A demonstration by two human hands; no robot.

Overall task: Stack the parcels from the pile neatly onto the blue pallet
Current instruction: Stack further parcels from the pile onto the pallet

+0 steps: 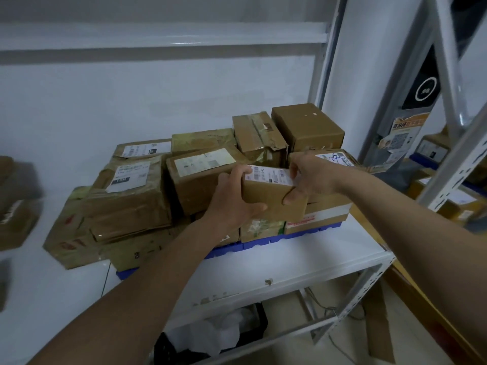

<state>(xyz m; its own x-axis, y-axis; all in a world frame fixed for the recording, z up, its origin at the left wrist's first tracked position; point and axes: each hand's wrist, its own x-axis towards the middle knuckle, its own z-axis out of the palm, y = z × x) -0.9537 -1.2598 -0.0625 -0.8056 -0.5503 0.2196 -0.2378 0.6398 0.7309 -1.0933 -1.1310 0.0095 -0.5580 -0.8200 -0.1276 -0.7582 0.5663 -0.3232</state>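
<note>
Fingers [247, 206] curled around parcel [271, 198]

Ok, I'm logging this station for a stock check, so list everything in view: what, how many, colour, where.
held box: one, brown with white label, front of the stack
boxes: about a dozen, brown, on the pallet
pallet: one, blue, on the shelf
shelf: one, white, metal frame
crate: one, black, below the shelf
poster: one, orange, right background
left hand: grips the held box
right hand: grips the held box
</note>
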